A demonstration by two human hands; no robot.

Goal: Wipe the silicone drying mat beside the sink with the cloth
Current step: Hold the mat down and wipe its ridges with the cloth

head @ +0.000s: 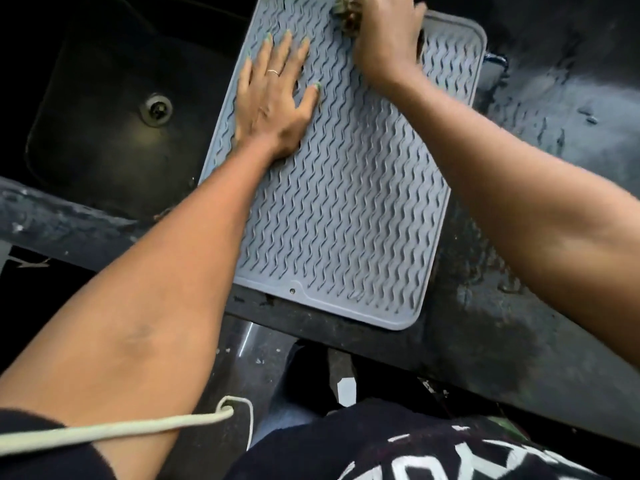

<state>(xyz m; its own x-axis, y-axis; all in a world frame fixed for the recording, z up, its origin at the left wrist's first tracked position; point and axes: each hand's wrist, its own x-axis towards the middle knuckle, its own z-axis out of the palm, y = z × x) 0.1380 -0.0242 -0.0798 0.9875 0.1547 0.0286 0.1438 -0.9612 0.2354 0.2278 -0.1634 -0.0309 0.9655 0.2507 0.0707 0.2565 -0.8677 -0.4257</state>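
A grey silicone drying mat (pixel 346 202) with wavy ridges lies on the dark counter to the right of the sink. My left hand (pixel 273 95) lies flat on the mat's left part, fingers spread and straight, pressing it down. At the mat's far end my right hand (pixel 388 36) grips a bunched, mottled cloth (pixel 348 19), which shows only as a tuft to the left of the hand and touches the mat. The hand's fingertips run out of the top of the view.
The black sink (pixel 104 116) with its metal drain (pixel 157 109) lies left of the mat. The wet dark counter (pixel 536 133) stretches to the right. The mat's near corner reaches the counter's front edge (pixel 346 341). A white cord (pixel 138 427) crosses my left arm.
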